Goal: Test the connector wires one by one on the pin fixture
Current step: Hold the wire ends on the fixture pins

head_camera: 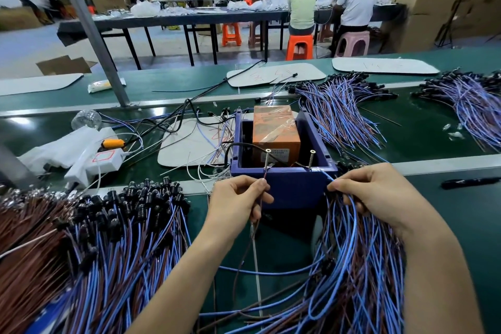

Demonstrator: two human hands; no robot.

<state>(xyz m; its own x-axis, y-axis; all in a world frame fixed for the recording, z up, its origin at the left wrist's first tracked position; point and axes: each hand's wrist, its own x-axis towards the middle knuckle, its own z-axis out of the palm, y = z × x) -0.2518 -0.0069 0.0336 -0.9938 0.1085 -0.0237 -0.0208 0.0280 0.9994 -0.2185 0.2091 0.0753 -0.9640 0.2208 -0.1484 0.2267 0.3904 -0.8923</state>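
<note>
Two hands hold wires up to the blue box (284,187).
The left hand (238,198) pinches a brown wire (265,176) at the left screw (267,158); the right hand (379,192) pinches a blue wire (326,176) by the right screw (311,160).

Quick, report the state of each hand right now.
Left hand: closed, pinching a brown wire.
Right hand: closed, pinching a blue wire.

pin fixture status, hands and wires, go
Left hand pinches brown wire at left screw pin. Right hand pinches blue wire near right screw pin. Pins unobstructed.
</note>
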